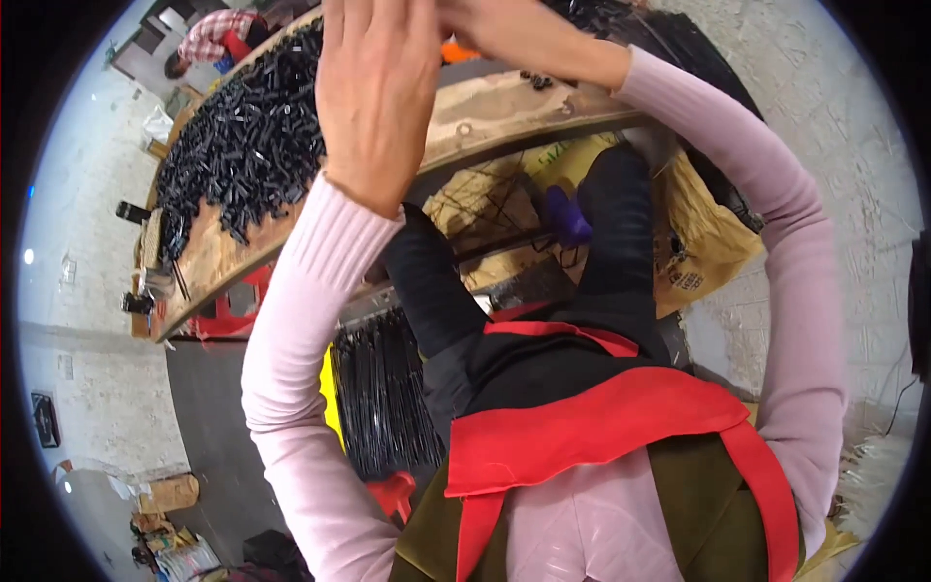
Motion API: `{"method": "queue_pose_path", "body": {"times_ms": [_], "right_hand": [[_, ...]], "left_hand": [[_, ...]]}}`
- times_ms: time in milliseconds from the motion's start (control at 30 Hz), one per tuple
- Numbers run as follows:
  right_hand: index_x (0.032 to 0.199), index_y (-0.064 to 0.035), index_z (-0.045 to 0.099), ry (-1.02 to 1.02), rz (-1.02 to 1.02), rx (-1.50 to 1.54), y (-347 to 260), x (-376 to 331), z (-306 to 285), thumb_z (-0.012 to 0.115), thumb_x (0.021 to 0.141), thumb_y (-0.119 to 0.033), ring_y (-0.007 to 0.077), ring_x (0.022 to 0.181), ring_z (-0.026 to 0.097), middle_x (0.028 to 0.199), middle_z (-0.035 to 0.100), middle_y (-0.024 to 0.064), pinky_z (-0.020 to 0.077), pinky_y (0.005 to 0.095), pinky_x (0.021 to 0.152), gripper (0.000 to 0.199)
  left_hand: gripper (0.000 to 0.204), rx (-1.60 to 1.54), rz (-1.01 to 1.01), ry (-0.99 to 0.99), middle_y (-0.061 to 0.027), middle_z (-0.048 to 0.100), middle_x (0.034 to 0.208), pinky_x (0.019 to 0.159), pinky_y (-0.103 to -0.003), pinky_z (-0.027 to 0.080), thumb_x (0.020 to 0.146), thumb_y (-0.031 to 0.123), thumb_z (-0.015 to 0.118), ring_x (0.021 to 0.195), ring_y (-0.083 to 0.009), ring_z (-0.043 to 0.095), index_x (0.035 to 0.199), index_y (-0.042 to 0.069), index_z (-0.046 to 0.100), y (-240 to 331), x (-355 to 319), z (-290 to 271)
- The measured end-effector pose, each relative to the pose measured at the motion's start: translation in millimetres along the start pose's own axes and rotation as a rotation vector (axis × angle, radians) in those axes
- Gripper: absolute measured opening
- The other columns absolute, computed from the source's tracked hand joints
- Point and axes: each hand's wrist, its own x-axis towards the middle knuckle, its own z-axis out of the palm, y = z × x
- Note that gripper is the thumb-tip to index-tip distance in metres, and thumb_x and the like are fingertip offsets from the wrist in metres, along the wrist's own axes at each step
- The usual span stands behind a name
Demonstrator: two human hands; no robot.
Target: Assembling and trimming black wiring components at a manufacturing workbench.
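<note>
My left hand point(376, 102) is raised over the wooden table point(475, 114), its back showing and its fingers stretched out toward the upper edge, where the tips are cut off. Nothing shows in it. My right hand point(504, 34) reaches across from the right, and its fingers are hidden behind the left hand and the upper edge. A large heap of small black plastic parts point(247, 136) lies on the table beside my left hand. Under the right wrist are a few loose black pieces point(535, 80), and a small orange thing point(456, 51) shows between the hands.
Bundled long black strips point(383, 398) lie below the table on the left. A yellow sack point(713, 233) stands by my right leg, near a purple object point(565, 218). Red plastic stools point(228, 315) are at the left. Another person point(218, 39) bends over at the far left.
</note>
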Motion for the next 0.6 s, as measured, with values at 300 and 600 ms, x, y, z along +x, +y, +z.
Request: {"method": "queue_pose_path", "body": {"times_ms": [300,600], "right_hand": [[0.090,-0.0073,0.049,0.322,0.305,1.140,66.2,-86.2,143.7,0.045,0.104,-0.039,0.0060,0.047,0.039,0.063,0.044,-0.0023,0.0328,0.0205,0.044,0.035],[0.094,-0.0070,0.049,0.317,0.883,1.229,94.4,-160.6,236.2,0.043,0.104,-0.039,0.0051,0.047,0.036,0.064,0.043,-0.0026,0.0305,0.0211,0.043,0.034]], "left_hand": [[0.025,-1.988,-0.889,-0.807,-0.0033,0.066,0.102,0.086,-0.028,0.050,0.095,0.006,0.061,0.095,-0.0111,0.062,0.119,0.000,0.053,100.0,-218.9,151.5],[0.032,-1.927,-1.071,-1.021,-0.0069,0.065,0.115,0.097,-0.031,0.045,0.097,0.008,0.059,0.107,-0.0138,0.057,0.127,-0.001,0.054,152.5,-345.2,150.2]]}}
